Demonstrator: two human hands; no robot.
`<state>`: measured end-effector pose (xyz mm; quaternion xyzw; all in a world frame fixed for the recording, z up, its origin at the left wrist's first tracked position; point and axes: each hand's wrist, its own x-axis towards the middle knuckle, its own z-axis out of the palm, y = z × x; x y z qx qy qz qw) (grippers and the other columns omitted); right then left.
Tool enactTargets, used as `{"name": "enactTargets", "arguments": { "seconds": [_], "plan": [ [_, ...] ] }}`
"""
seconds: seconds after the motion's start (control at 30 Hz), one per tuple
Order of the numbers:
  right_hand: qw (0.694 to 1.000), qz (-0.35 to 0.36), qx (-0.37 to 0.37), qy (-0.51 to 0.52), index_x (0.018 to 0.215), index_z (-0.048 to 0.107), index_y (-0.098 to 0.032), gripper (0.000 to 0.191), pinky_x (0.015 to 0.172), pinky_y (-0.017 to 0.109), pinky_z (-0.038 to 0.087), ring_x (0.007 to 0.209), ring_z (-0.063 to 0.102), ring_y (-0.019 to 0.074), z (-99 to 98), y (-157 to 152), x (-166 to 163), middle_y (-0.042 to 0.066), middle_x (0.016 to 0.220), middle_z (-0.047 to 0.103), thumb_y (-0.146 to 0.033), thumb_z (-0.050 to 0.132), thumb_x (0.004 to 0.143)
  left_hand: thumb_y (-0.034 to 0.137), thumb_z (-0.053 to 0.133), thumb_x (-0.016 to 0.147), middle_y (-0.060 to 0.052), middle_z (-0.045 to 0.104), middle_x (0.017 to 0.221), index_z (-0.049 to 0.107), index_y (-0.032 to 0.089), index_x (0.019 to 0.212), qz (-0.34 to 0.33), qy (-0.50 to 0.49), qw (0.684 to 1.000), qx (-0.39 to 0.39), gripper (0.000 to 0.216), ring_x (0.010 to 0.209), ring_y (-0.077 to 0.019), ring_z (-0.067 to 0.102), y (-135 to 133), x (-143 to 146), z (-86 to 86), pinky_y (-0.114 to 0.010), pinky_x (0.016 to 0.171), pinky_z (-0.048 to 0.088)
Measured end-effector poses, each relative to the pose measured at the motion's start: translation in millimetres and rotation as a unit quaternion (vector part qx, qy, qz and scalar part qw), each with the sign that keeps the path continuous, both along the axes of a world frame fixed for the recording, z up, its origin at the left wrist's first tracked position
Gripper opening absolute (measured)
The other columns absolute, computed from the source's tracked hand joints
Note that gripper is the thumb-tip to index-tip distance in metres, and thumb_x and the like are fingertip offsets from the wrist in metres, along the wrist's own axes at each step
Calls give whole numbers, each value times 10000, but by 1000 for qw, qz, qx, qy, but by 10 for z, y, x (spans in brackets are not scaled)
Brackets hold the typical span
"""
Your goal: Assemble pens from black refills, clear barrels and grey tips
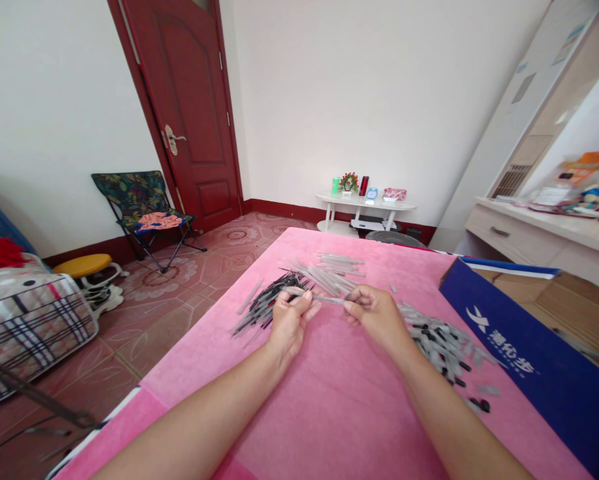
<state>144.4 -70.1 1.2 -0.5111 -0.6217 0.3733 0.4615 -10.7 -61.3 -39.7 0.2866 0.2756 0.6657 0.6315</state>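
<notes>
Both my hands meet over the pink cloth point(324, 387) and share one thin grey pen tube point(324, 299). My left hand point(290, 321) is closed round its left end. My right hand point(374, 313) pinches its right end. Just beyond my left hand lies a heap of thin black refills point(267, 303). Behind the hands sits a pile of clear grey tubes point(329, 272). To the right of my right hand spreads a heap of small grey and black caps point(442, 343).
A blue cardboard box flap point(519, 353) with white lettering lies along the cloth's right side. Left of the table are a folding chair point(139, 207), a yellow stool point(83, 265) and a red door point(187, 107). A white side table point(364, 203) stands by the far wall.
</notes>
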Motion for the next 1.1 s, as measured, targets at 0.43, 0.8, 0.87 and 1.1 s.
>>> {"name": "enactTargets", "arguments": {
  "seconds": [0.43,0.8,0.87,1.1],
  "plan": [
    [984,18,-138,108,561,489,-157,195,373,198,397,353,449,67,6,-50,-15,-34,447,530,-303,618,572,262,636,689,-4,651,766,409,198,810,-9,45,993,111,265,788,-186,639,-97,10,74,-379,734,492],
    [927,6,45,-372,673,631,-208,127,547,217,343,628,556,136,100,-127,17,9,669,643,-302,546,691,299,670,652,-32,660,765,465,171,803,-42,58,996,60,285,751,-185,642,-72,77,-3,-346,720,496],
    [906,11,64,-417,684,646,-217,111,567,223,337,663,559,148,104,-197,0,19,703,652,-285,559,685,301,675,646,-37,657,774,483,164,800,-64,74,993,60,281,756,-180,638,-111,100,-6,-328,712,498],
    [891,-61,86,-442,708,621,-177,200,554,221,330,621,551,144,543,-416,555,44,703,649,-241,437,751,411,603,689,-64,652,860,507,173,895,-124,166,977,52,329,717,-190,645,-186,135,26,-295,624,498]
  ]
}}
